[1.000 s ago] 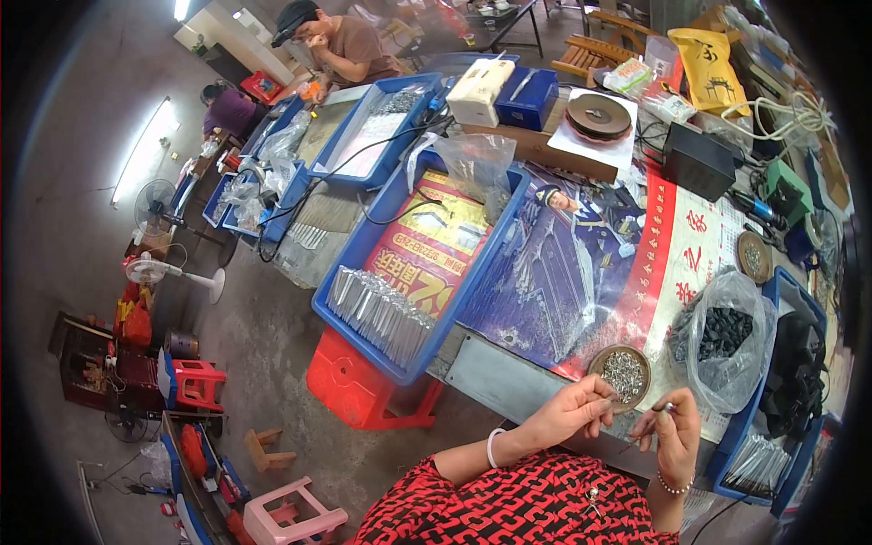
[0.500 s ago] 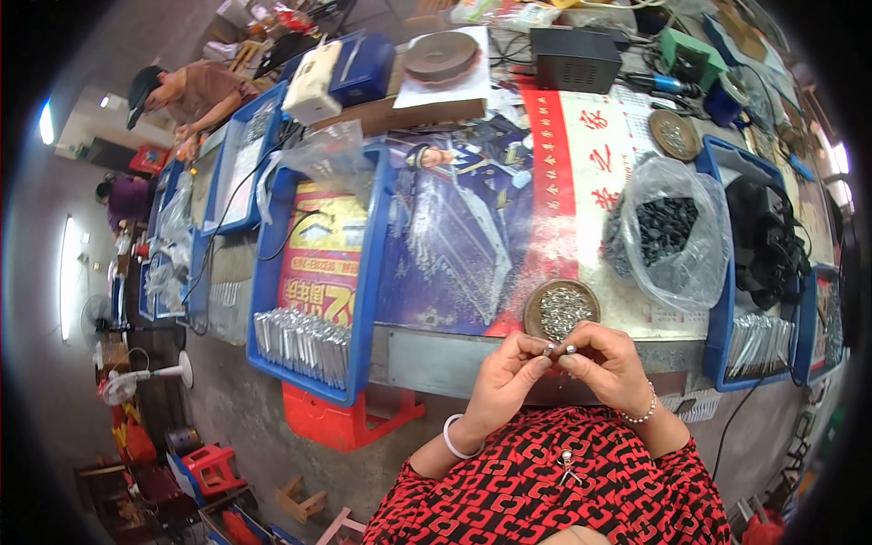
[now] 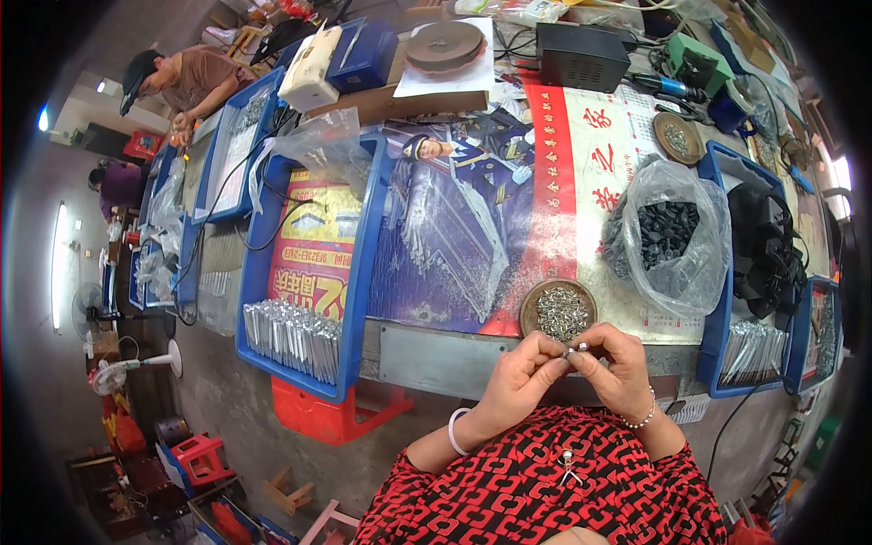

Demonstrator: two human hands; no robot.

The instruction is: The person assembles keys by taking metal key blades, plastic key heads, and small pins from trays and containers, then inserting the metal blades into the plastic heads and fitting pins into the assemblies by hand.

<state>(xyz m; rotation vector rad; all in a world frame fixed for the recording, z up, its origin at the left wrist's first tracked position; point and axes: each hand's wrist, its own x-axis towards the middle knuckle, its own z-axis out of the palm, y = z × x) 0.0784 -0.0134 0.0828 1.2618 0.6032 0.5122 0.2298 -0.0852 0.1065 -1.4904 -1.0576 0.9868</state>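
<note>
My left hand (image 3: pixel 524 380) and my right hand (image 3: pixel 618 371) meet at the fingertips, just in front of the table edge. Each pinches thumb against forefinger. A small silvery metal piece (image 3: pixel 582 347) shows at the right fingertips; another shiny bit pokes out at the left ones, its shape too small to make out. Right behind the fingers, a round brown dish (image 3: pixel 527 320) holds a heap of small metal parts (image 3: pixel 561 312). To the right of the dish, a clear plastic bag (image 3: pixel 698 289) stands open with small black parts (image 3: pixel 668 229) inside.
Blue trays (image 3: pixel 356 300) with rows of flat silvery strips (image 3: pixel 292 341) flank me left and right. Farther back stand a second small dish (image 3: pixel 679 138), a black box (image 3: pixel 581 56) and a round disc (image 3: pixel 445 45). A red stool (image 3: pixel 313 411) is under the table. A co-worker (image 3: pixel 195 80) works at far left.
My fingertips have drawn together, the left hand moving right toward the right one. The whole view has shifted slightly.
</note>
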